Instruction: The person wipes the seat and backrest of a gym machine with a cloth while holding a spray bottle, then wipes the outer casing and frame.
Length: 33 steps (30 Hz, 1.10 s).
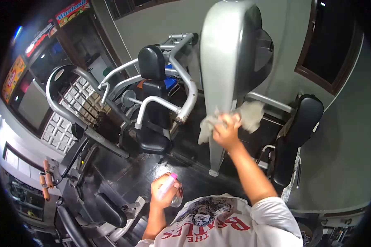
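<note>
My right hand (pixel 227 131) is closed on a light grey-beige cloth (pixel 251 117), whose ends hang out on both sides of the fist. It is at the lower part of a tall silver machine column (pixel 220 53), and the cloth lies over the column's front. Lower down, in front of my shirt, my left hand (pixel 164 191) is wrapped round a clear spray bottle (pixel 177 200) with a pink and white top. Part of the bottle is hidden by the fingers.
A machine with a black seat (pixel 152 140) and silver bars stands left of the column. A black padded bench (pixel 288 144) is at the right. More equipment (pixel 111 210) is at the lower left, over a dark floor (pixel 189 164).
</note>
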{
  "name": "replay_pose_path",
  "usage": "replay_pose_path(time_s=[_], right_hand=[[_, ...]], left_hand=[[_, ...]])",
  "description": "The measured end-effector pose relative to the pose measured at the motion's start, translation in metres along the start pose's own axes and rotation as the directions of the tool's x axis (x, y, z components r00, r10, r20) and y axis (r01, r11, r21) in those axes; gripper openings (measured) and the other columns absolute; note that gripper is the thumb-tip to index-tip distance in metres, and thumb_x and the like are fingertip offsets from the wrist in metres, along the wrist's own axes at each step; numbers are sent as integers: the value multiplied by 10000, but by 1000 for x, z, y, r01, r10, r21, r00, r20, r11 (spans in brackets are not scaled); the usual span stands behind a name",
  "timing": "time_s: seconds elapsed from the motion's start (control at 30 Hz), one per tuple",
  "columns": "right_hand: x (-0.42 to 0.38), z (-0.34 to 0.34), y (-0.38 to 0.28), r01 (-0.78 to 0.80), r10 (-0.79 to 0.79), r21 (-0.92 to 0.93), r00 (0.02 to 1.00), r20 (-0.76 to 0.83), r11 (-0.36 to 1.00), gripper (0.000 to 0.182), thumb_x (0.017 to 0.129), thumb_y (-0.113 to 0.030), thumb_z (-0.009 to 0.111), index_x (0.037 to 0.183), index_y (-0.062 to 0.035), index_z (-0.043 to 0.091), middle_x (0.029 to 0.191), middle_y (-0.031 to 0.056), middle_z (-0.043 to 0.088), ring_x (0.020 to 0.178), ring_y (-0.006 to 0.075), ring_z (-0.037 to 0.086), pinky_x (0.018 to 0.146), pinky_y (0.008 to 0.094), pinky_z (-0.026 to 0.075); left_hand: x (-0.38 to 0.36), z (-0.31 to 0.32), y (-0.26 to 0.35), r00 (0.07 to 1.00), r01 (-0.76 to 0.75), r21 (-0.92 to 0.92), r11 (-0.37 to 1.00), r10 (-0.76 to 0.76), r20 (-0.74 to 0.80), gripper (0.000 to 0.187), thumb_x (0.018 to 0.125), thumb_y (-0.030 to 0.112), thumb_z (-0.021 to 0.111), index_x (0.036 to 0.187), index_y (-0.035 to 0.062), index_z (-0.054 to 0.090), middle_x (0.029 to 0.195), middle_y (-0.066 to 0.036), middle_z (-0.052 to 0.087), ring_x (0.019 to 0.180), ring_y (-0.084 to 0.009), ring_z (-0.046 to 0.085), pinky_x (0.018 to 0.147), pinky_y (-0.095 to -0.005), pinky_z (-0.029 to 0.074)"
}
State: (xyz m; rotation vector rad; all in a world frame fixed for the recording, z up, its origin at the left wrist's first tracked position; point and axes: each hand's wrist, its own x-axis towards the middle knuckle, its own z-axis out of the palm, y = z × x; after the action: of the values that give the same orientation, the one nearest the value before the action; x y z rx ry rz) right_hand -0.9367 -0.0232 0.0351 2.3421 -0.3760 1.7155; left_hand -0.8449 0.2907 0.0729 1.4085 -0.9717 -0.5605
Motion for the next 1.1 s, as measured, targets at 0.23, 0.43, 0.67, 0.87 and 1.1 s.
replay_pose_path(time_s=[0.23, 0.43, 0.67, 0.87, 1.1], right_hand=[[-257, -1, -34, -664, 562, 3, 635, 530, 748, 308, 784, -76, 668, 1083, -150, 691, 1219, 176, 506, 1168, 442, 469, 1028, 553, 382], [-372, -30, 15, -953, 717, -288, -267, 644, -95, 303, 964, -250, 571, 1138, -11, 639, 1041, 199, 677, 954, 359, 660, 838, 444, 517], [-377, -57, 49, -394, 152, -182, -679, 718, -901, 283, 984, -322, 545, 1080, -84, 666, 938, 91, 699, 803, 224, 685, 704, 448, 533], [-403, -68, 42, -198, 2, -192, -702, 712, -961, 331, 976, -391, 503, 1082, -124, 667, 1009, 102, 701, 918, 290, 671, 899, 599, 464], [-406, 21, 28, -129, 163, 101, -734, 660, -987, 232, 949, -280, 538, 1090, -142, 660, 993, 60, 681, 803, 242, 660, 686, 458, 506]], left_hand=[[18, 51, 9, 992, 79, 27, 996, -82, 93, 118, 900, 56, 623, 826, -36, 615, 682, -102, 647, 513, -159, 626, 524, -287, 509], [29, 97, -18, 981, 118, 198, 973, -145, 128, 101, 893, 45, 621, 819, -21, 604, 654, -69, 611, 508, -150, 628, 470, -290, 492], [30, 130, -37, 977, 129, 416, 900, -187, 102, 188, 911, 94, 638, 764, -1, 568, 623, -43, 578, 498, -133, 612, 471, -284, 489], [28, 135, -37, 978, 143, 417, 897, -192, 79, 221, 843, 65, 690, 702, 19, 525, 624, -76, 517, 554, -159, 498, 527, -330, 401], [24, 144, -20, 986, -18, 466, 885, -62, 156, 162, 829, 38, 673, 705, 14, 571, 636, -66, 532, 552, -177, 516, 524, -328, 395]])
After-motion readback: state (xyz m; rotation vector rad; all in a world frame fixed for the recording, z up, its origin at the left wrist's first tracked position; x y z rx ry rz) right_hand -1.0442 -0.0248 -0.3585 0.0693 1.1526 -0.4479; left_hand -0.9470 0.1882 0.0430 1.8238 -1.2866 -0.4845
